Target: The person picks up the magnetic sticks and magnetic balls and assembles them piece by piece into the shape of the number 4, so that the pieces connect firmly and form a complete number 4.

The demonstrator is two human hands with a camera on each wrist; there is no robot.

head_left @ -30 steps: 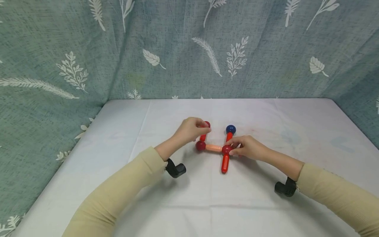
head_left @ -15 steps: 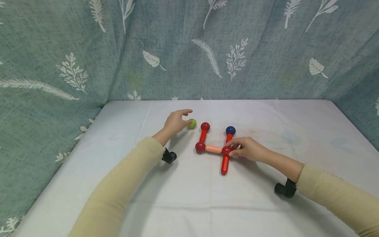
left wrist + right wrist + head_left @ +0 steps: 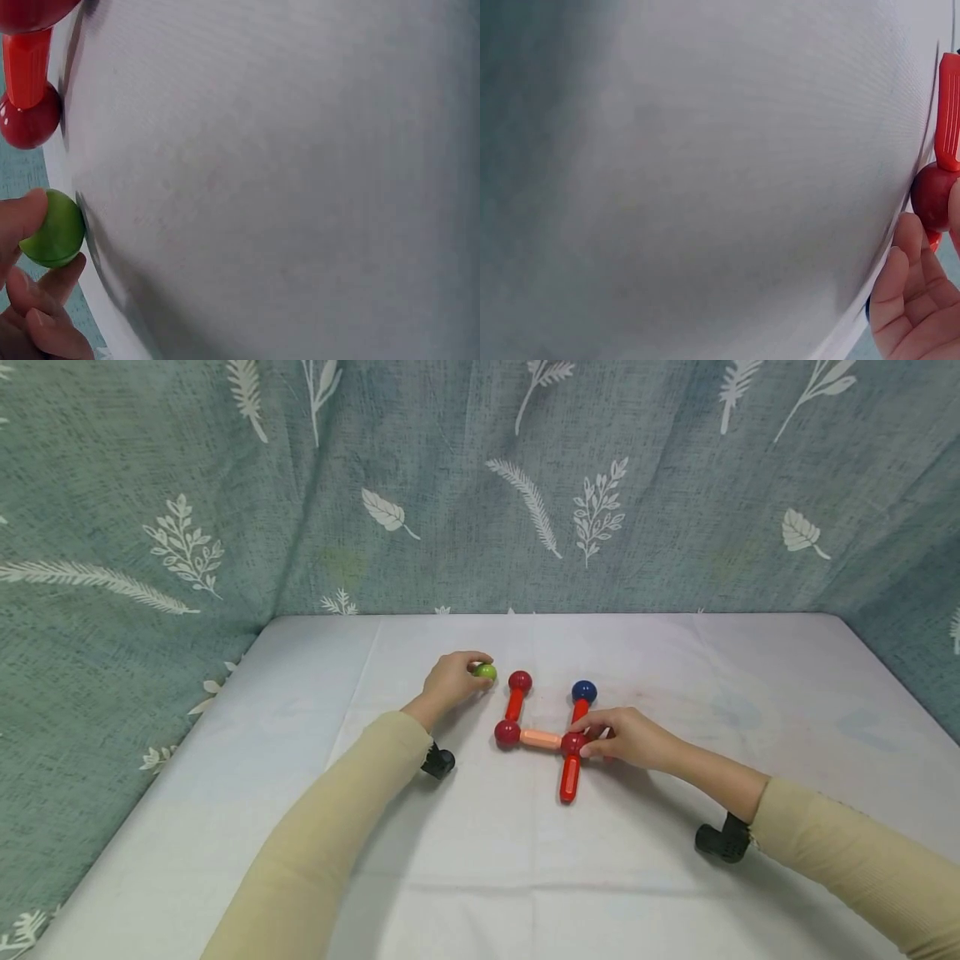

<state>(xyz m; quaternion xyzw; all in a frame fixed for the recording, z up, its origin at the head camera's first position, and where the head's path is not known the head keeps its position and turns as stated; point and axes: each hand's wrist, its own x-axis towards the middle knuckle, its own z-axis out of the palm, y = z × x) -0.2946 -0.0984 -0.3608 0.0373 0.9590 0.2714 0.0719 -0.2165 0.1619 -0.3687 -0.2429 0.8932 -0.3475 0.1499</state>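
Note:
My left hand [image 3: 452,681] pinches a small green ball [image 3: 56,231] between thumb and fingers, low over the white cloth. With thumb and fingertips my right hand [image 3: 628,737] grips a red ball [image 3: 933,196] at a joint of a ball-and-rod figure. From that joint a red rod [image 3: 570,779] points toward the person, and another red rod runs away to a dark blue ball [image 3: 584,692]. A peach rod [image 3: 541,739] leads left to a second red ball [image 3: 507,732]. From there a red rod [image 3: 514,703] reaches a third red ball [image 3: 520,682].
White cloth [image 3: 465,893] with fold creases covers the table. Behind it hangs a blue-green leaf-patterned curtain [image 3: 450,560]. Black wrist cameras [image 3: 724,839] sit below both hands.
My left hand has let go of the far-left red ball, moved left and taken hold of the green ball. The right hand keeps its place on the joint ball.

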